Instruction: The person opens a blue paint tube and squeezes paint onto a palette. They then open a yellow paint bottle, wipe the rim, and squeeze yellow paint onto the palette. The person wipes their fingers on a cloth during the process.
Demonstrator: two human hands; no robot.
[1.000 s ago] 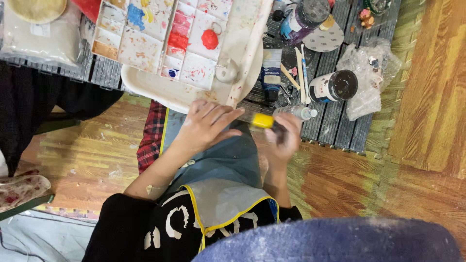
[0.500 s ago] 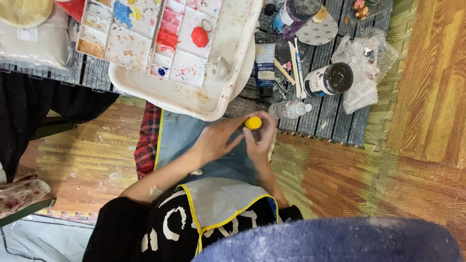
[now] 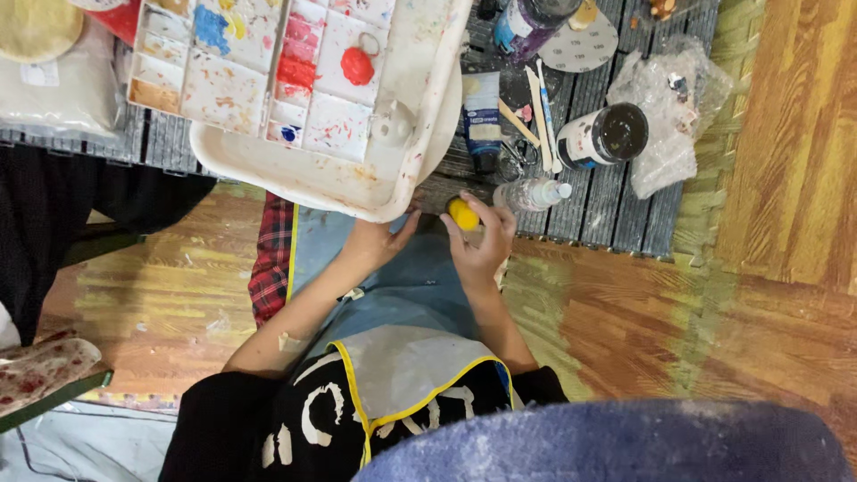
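My right hand grips a small bottle with a yellow cap, held upright just below the table's near edge. My left hand sits to its left, fingers spread and loose, fingertips near the rim of a white paint palette tray. The tray has several square wells with red, blue and yellow paint and overhangs the slatted grey table. Both hands hover over my lap, covered by a grey apron with yellow trim.
On the table right of the tray lie a paint tube, wooden sticks, a small clear bottle, a dark-lidded jar and crumpled plastic. A patterned cloth lies on the wooden floor at left.
My hands have parted: earlier both were together on the yellow-capped bottle. Now the left hand has come off and moved left toward the tray, and the right holds the bottle alone.
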